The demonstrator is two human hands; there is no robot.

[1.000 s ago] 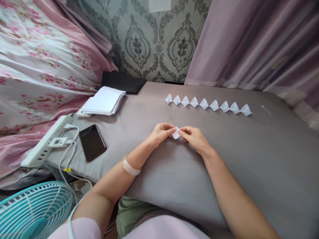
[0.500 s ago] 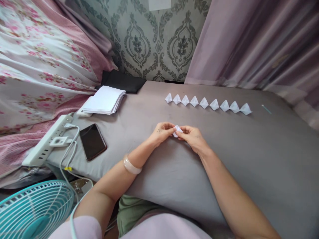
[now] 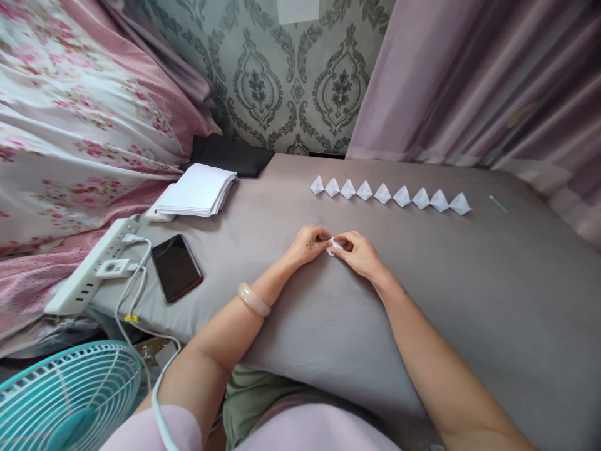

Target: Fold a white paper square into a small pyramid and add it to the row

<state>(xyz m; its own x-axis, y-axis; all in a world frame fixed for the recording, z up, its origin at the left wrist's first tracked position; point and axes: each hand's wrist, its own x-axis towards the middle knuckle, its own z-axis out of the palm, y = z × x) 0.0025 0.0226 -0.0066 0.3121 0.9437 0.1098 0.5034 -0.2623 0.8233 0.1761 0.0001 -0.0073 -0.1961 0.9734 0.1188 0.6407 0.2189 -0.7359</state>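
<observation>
White paper, folded small (image 3: 334, 245), sits pinched between the two hands near the middle of the grey bed (image 3: 493, 300), low against the sheet. The left hand (image 3: 310, 241) closes its fingers (image 3: 323, 237) on the paper's left edge; the right hand (image 3: 357, 252) grips the right edge with thumb and forefinger, so only a small white sliver shows between the fingertips. Both hands are curled tight on the piece, knuckles up. A pale bangle (image 3: 254, 299) rings the left wrist.

Farther off, beyond the hands, a row of folded paper triangles (image 3: 389, 195) runs left to right across the sheet, each just beside the next. To the far left lies a stack of white sheets (image 3: 197, 190), with a dark phone (image 3: 176, 267) nearer and a white power strip (image 3: 94, 266) at the bed's left edge. A teal fan (image 3: 66, 401) stands at the near left corner.
</observation>
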